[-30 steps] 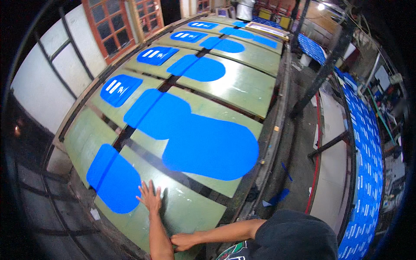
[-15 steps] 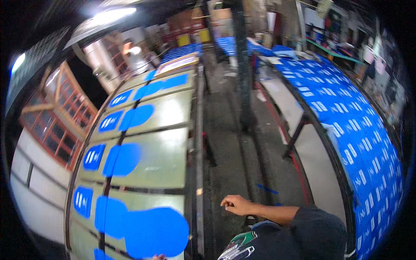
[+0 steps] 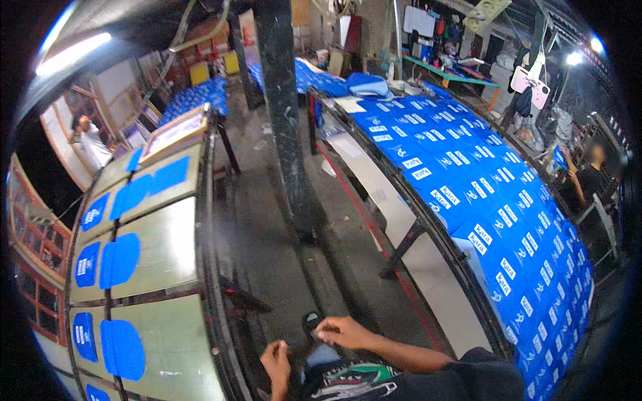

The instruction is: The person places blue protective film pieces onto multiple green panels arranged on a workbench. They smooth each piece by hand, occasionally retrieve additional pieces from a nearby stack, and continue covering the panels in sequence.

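My left hand (image 3: 275, 363) is raised at the lower edge, just right of the left table (image 3: 164, 327); its fingers are curled in. Facing it, my right hand (image 3: 342, 332) is held in front of my body with thumb and fingers drawn together. A small gap separates the two hands. Whatever either pinches, if anything, is too small to make out. Nearest to them, on the left table, lie flat blue cloth pieces (image 3: 123, 349) with rounded ends. Smaller blue pieces (image 3: 84, 337) with white print sit in a row along its far side.
A long table on the right carries blue cloth (image 3: 495, 220) with white print. A dark post (image 3: 284, 127) stands in the aisle (image 3: 267, 194). A wooden frame (image 3: 175, 132) rests on the left table's far end. One person (image 3: 92, 144) is at far left, another (image 3: 590, 175) at right.
My view has swung right. My left hand has come off the left table's near edge and up beside my right hand. The large blue piece near me has left the view.
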Action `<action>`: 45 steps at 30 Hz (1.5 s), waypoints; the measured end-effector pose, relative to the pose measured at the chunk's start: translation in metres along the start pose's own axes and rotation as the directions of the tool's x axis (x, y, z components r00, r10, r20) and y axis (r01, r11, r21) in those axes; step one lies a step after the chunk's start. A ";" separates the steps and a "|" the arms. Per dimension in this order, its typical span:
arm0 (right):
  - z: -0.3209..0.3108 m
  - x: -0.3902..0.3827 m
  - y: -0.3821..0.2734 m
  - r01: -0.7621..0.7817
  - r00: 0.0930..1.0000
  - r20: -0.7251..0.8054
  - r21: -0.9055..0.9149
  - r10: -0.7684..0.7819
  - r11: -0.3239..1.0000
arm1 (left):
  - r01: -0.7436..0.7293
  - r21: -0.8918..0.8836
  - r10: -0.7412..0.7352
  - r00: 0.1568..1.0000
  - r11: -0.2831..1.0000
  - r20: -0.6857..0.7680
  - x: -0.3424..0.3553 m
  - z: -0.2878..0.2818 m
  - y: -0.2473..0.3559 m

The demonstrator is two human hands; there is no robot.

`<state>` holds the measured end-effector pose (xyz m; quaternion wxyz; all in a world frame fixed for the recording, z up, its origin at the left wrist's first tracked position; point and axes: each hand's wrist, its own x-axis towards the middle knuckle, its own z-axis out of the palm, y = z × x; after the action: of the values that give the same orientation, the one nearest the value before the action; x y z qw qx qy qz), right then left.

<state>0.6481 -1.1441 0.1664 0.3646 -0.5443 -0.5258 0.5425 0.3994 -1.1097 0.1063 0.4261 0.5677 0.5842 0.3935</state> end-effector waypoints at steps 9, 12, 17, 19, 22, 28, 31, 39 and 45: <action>-0.201 0.119 -0.017 -0.085 0.823 -0.567 -0.180 -0.032 0.980 | -0.241 -0.127 0.271 0.803 0.962 0.531 0.322 0.198 0.144; -0.246 0.152 -0.012 -0.052 0.696 -0.718 -0.057 -0.005 0.997 | -0.322 -0.145 0.337 0.694 0.936 0.636 0.394 0.286 0.190; -0.344 0.195 0.023 -0.082 0.579 -0.811 0.049 0.088 0.995 | -0.265 -0.125 0.269 0.621 0.956 0.737 0.482 0.439 0.238; -0.405 0.217 0.037 -0.091 0.587 -0.804 0.052 0.095 0.995 | -0.229 -0.127 0.248 0.642 0.965 0.726 0.521 0.497 0.245; -0.496 0.258 0.040 -0.049 0.547 -0.823 0.148 0.150 0.988 | -0.124 -0.059 0.129 0.695 0.991 0.707 0.574 0.560 0.257; -0.663 0.349 0.016 0.209 0.512 -0.837 0.337 0.191 0.918 | -0.153 -0.102 0.184 0.793 0.983 0.581 0.697 0.649 0.350; -0.734 0.406 0.003 0.201 0.528 -0.843 0.238 0.099 0.950 | -0.191 -0.095 0.213 0.855 0.977 0.473 0.768 0.672 0.354; -0.859 0.604 -0.038 0.198 0.579 -0.808 0.013 -0.106 0.980 | 0.256 0.199 -0.291 0.941 0.946 0.172 0.988 0.633 0.093; -0.913 0.760 -0.033 0.211 0.540 -0.841 0.170 0.030 0.963 | 0.067 0.730 -0.443 0.831 0.680 0.336 1.066 0.506 -0.070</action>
<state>1.4240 -0.2443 0.1735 0.6645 -0.6577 -0.2427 0.2590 0.8625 -0.0602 -0.1797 0.3680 0.6737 0.6363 -0.0761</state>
